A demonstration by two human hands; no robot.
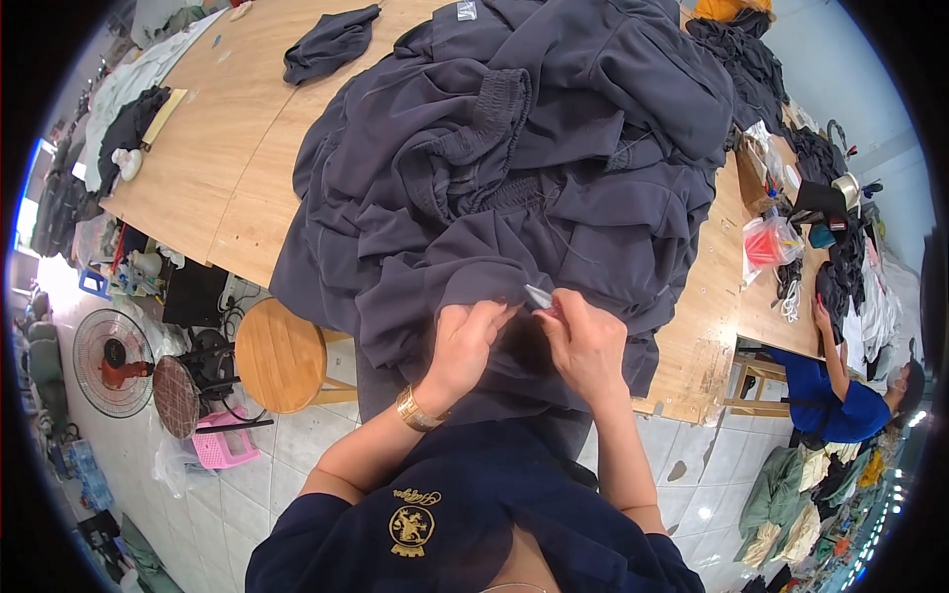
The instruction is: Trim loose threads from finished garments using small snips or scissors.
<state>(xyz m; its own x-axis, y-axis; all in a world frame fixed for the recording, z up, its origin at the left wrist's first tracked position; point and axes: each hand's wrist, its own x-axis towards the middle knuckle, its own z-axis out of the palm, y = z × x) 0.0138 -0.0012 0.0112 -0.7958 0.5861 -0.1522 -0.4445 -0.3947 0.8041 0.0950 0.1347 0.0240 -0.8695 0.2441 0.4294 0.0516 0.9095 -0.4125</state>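
A large heap of dark grey garments (465, 227) with gathered elastic waistbands lies across the table's near edge and hangs over my lap. My left hand (465, 346), with a gold watch on its wrist, pinches a fold of the top dark grey garment. Just to its right, my right hand (585, 341) is closed around small silver thread snips (538, 296). Their pointed tip shows past the fingers, close above the cloth; the rest is hidden in the hand. A loose thread trails over the cloth beyond the tip.
The wooden table (232, 128) extends left and right of the heap. A separate dark grey piece (331, 44) lies at the back. On the left are a round wooden stool (281, 356) and a fan (114, 363). A co-worker in blue (840, 400) sits at the right, touching dark cloth.
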